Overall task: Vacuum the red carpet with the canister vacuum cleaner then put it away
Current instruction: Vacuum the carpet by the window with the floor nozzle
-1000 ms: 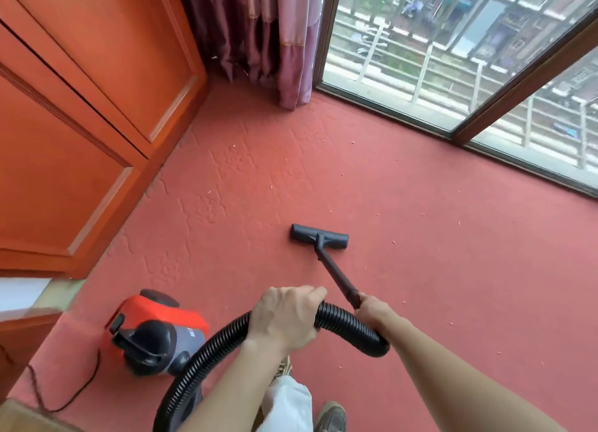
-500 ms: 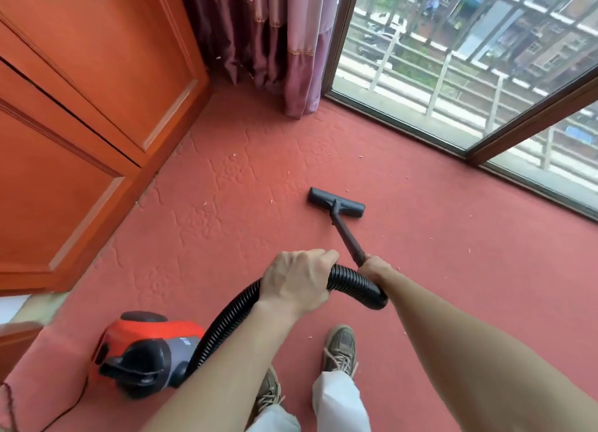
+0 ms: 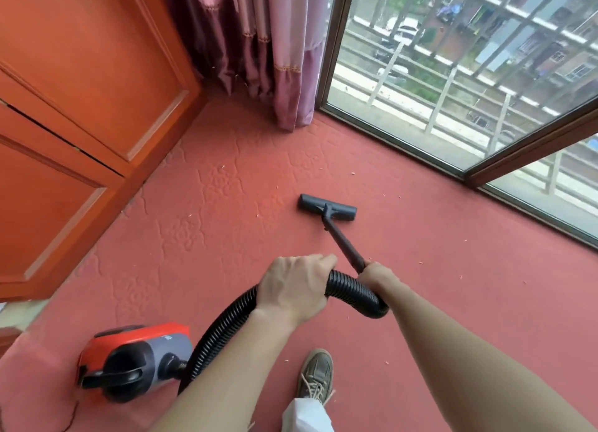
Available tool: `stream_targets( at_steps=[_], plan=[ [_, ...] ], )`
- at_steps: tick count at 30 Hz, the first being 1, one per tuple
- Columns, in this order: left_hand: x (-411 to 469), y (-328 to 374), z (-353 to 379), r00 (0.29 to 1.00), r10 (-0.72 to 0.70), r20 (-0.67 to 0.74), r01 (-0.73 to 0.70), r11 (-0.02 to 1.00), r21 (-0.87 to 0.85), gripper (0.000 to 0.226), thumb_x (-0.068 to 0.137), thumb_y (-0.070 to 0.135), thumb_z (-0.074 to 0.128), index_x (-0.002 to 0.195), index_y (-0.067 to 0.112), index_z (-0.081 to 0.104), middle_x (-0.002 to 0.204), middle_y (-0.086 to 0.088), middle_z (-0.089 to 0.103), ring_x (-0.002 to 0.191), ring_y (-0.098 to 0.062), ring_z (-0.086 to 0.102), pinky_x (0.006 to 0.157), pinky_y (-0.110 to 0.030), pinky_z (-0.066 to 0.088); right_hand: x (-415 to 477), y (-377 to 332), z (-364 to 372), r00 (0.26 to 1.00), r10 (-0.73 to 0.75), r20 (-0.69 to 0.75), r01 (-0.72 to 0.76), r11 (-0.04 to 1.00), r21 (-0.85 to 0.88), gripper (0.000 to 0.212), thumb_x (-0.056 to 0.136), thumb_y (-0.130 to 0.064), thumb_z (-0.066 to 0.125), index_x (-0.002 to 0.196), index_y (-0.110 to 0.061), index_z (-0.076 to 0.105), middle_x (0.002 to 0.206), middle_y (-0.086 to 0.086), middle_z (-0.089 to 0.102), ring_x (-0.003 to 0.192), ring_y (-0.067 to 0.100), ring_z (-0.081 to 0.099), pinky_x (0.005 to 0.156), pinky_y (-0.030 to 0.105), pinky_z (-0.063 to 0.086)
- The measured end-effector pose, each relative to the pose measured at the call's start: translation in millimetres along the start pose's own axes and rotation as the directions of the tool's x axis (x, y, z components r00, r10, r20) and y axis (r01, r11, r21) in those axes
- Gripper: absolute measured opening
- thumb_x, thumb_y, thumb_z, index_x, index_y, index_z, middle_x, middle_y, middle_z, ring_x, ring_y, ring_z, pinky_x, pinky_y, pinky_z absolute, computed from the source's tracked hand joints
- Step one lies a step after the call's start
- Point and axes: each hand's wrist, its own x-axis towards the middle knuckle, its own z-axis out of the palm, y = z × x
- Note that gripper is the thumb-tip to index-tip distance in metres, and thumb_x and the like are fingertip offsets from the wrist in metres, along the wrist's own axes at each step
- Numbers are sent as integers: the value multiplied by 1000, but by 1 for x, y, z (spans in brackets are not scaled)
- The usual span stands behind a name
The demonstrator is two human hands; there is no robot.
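Mid-task: you are gripping ribbed black plastic hose (image 3: 354, 295) (left hand (image 3: 293, 287)) and dark wand (image 3: 342, 240) (right hand (image 3: 378, 274)), fingers (image 3: 318, 260) curled round; red carpet (image 3: 226, 244) speckled, storage pending.

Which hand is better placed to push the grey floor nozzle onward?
The right hand: it grips the end of the dark rigid wand leading to the flat grey floor nozzle. The left hand holds only the black ribbed hose, which likely flexes.

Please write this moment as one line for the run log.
phase: vacuuming | left hand: grips hose | right hand: grips wand | floor head: on red carpet | canister: lower left
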Motion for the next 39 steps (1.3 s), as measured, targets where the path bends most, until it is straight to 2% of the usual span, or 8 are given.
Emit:
stream_targets(
  at_steps=[5, 8, 15, 20, 24, 28, 36, 39],
  plan=[
    [20, 11, 1, 994, -95, -54, 94, 995, -28, 14, 86, 23, 57, 97, 26, 49, 89, 4, 65, 78, -26, 68, 59, -31, 35, 37, -29, -48, 998, -45, -41, 45, 999, -20, 54, 81, -17, 48, 134, -16, 51, 113, 9, 63, 94, 30, 61, 84, 32, 51],
    [42, 18, -3, 991, -117, -58, 116, 993, -28, 16, 85, 23, 58, 98, 28, 51, 89, 5, 66, 80, -26, 68, 59, -30, 33, 30, -13, -60, 999, -22, -29, 21, 999, -39, 50, 83, -17, 51, 133, -18, 51, 118, 9, 63, 105, 30, 63, 79, 30, 47],
    [91, 31, -1, 1000, -5, 18, 5, 1000, -9, 16, 84, 23, 57, 98, 27, 50, 94, 4, 66, 81, -28, 69, 60, -32, 34, 54, 26, -74, 999, 32, -31, -31, 999, 15, 50, 88, -21, 50, 137, -29, 50, 120, 9, 64, 109, 30, 61, 91, 31, 48],
    [138, 7, 1, 1000, 18, -10, -18, 1000, -25, 19, 81, 18, 64, 94, 23, 51, 81, 3, 64, 67, -30, 67, 54, -32, 36, 110, -7, -136, 996, 0, -92, 1, 1000, 7, 46, 90, -22, 50, 136, -24, 52, 113, 10, 63, 102, 30, 61, 86, 30, 47],
    [159, -27, -12, 999, -52, -10, 51, 997, -59, 19, 89, 23, 59, 105, 25, 50, 94, 1, 65, 81, -33, 68, 62, -36, 43, 126, -53, -160, 993, -22, -116, 28, 998, 51, 42, 91, -19, 48, 132, -18, 55, 111, 10, 63, 99, 30, 61, 80, 28, 46],
    [172, -68, -33, 997, -72, -6, 71, 995, -73, 17, 87, 22, 57, 102, 27, 51, 90, 4, 65, 78, -29, 67, 59, -32, 39, 110, -74, -143, 998, -23, -59, 29, 993, 117, 47, 85, -17, 45, 130, -18, 57, 110, 12, 66, 101, 31, 64, 82, 32, 49],
    [169, -95, -33, 993, -76, 93, 82, 995, -60, 18, 84, 17, 55, 99, 25, 48, 90, 4, 65, 82, -29, 68, 63, -32, 36, 59, -76, -117, 978, -181, 107, 184, 983, -11, 53, 86, -25, 48, 138, -37, 52, 111, 9, 68, 102, 28, 64, 87, 29, 48],
    [169, -101, -34, 989, -139, 59, 142, 989, -50, 19, 82, 20, 58, 97, 26, 48, 89, 4, 66, 82, -29, 67, 62, -32, 36, 75, -102, -127, 983, -168, 72, 176, 978, -116, 50, 90, -22, 47, 140, -29, 50, 118, 11, 65, 109, 29, 62, 90, 29, 47]
  ],
)
